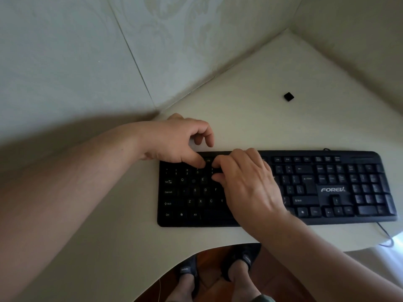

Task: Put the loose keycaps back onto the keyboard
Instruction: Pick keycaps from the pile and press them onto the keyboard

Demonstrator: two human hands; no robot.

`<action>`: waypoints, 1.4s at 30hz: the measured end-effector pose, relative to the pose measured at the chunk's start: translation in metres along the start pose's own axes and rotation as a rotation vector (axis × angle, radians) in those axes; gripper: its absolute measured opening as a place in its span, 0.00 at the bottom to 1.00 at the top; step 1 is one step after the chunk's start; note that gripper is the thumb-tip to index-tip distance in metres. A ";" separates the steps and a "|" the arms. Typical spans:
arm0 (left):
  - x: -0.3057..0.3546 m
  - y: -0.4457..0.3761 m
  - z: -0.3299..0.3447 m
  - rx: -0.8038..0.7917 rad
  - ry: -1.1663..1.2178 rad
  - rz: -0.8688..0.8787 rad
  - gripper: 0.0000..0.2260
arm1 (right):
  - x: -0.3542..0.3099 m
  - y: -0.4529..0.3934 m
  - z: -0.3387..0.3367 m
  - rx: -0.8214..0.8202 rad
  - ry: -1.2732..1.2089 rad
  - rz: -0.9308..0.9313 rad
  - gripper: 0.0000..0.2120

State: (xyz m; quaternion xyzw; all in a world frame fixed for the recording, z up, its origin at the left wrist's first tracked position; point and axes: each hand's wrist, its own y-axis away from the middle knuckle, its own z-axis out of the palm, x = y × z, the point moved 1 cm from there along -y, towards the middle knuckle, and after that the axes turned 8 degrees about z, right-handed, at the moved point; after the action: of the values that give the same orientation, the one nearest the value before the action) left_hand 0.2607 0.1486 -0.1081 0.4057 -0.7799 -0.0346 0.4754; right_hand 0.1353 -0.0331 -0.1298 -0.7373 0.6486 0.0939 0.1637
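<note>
Head view: we press our left hand thumb and right hand fingertips on the keyboard top rows, maybe pushing a key in; what they hold we cannot tell. One loose keycap waits far past our right hand on the worktop

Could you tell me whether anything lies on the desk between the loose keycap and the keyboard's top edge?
Nothing: in the head view the desk is bare between the loose keycap and the keyboard.
</note>
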 end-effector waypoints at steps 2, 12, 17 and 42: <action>-0.001 0.000 0.000 -0.002 -0.002 0.003 0.18 | 0.000 0.001 0.001 0.002 -0.002 0.001 0.09; 0.002 0.003 0.000 0.009 0.013 -0.002 0.21 | -0.006 -0.006 0.001 -0.003 0.057 -0.023 0.09; 0.003 0.003 0.002 0.015 0.001 -0.004 0.21 | -0.009 -0.009 -0.004 -0.001 0.085 -0.048 0.08; 0.052 -0.023 -0.018 -0.080 -0.160 -0.047 0.11 | 0.125 -0.064 -0.084 0.181 -0.209 0.601 0.18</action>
State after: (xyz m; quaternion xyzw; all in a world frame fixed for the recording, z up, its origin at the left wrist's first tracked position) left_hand 0.2769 0.1052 -0.0714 0.4005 -0.8036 -0.1090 0.4265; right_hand 0.2098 -0.1727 -0.0879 -0.4820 0.8225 0.1551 0.2592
